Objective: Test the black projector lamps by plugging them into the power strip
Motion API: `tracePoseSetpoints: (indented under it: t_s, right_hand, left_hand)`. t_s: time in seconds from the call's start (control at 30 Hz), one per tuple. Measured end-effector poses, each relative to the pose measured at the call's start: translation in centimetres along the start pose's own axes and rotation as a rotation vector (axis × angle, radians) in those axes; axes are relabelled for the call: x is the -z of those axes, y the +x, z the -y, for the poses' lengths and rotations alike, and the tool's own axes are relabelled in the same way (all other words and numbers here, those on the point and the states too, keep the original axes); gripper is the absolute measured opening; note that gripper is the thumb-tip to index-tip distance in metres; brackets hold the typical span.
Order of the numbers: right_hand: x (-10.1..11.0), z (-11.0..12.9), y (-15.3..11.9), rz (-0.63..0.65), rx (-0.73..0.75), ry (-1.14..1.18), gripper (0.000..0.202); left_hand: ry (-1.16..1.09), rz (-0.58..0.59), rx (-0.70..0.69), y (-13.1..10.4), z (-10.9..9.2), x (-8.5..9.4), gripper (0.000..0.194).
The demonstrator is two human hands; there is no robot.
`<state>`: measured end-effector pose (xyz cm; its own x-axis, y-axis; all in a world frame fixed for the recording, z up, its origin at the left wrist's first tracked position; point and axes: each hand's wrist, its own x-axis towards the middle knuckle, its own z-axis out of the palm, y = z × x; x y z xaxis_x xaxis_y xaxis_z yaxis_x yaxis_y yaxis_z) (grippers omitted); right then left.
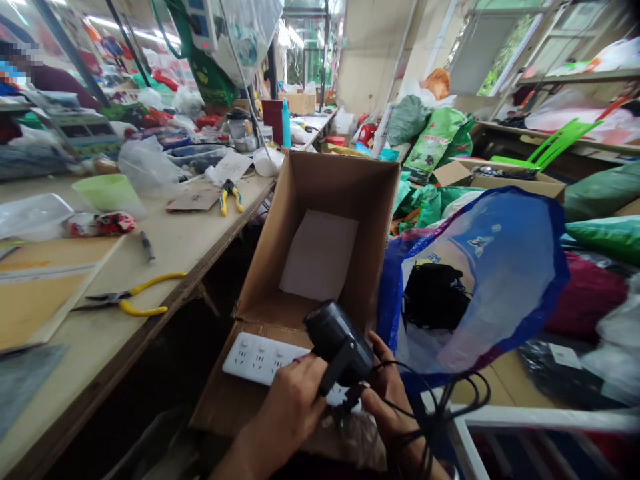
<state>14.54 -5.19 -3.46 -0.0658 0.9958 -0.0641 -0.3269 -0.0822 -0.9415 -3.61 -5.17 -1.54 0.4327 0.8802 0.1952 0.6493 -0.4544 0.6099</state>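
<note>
A black cylindrical device (pixel 340 340) with a bracket is held in front of an open cardboard box (pixel 260 267). My left hand (pixel 295 400) grips the bracket side of the device. On its right, my right hand (pixel 390 400) is closed around a small black part and the cable (pixel 465 390), which hangs in loops over that hand. Behind my hands, a white power strip (pixel 260 360) lies on the box's front flap. A pale sheet (pixel 320 257) covers part of the box's bottom.
A workbench (pixel 175 247) on the left bears yellow-handled pliers (pixel 135 293), smaller pliers (pixel 231 197) and a marker (pixel 147 247). Right of the box stands a blue-rimmed bag (pixel 515 253) with black items (pixel 435 297) inside. A white frame (pixel 550 419) crosses the lower right.
</note>
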Motion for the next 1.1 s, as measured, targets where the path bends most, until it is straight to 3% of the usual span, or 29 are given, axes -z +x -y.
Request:
tracePoseSetpoints:
  t_s: [0.1,0.2,0.3,0.4,0.5,0.57,0.73,0.87,1.0,1.1]
  right_hand:
    - [-0.1,0.3,-0.5,-0.008,-0.058,0.060,0.076]
    - [0.1,0.4,-1.0,0.051,-0.101,0.106,0.066]
    - [0.3,0.5,-1.4,0.065,-0.113,0.137,0.064]
    - [0.6,0.4,-1.6,0.058,-0.129,0.197,0.066]
    - [1.2,0.1,-1.6,0.090,-0.132,0.197,0.072]
    - [1.4,0.1,-1.5,0.108,-0.138,0.170,0.075]
    - [1.4,1.1,-1.2,0.084,-0.129,0.098,0.078]
    - [1.6,1.7,-1.3,0.119,-0.116,0.077,0.078]
    - [2.2,1.4,-1.6,0.095,-0.135,0.088,0.080]
    - [2.3,1.1,-1.9,0.088,-0.142,0.099,0.081]
  left_hand:
    - [0.166,0.002,-0.067,0.0,-1.4,-0.1,0.031]
    - [0.141,0.043,-0.136,0.1,-3.1,0.8,0.026]
    - [0.088,-0.070,-0.175,0.0,-4.2,1.9,0.028]
    - [0.069,-0.207,-0.138,0.0,-4.1,2.4,0.051]
    - [0.001,-0.124,-0.152,0.0,-3.2,2.5,0.090]
    - [-0.056,-0.063,-0.190,-0.1,-2.5,2.2,0.101]
    - [-0.173,-0.169,-0.294,-0.5,-1.6,1.5,0.099]
    - [-0.286,-0.243,-0.302,-1.0,-1.5,1.4,0.091]
    - [-0.413,-0.276,-0.225,-1.4,-1.3,1.5,0.081]
    - [-0.486,-0.238,-0.114,-1.6,-1.0,1.8,0.079]
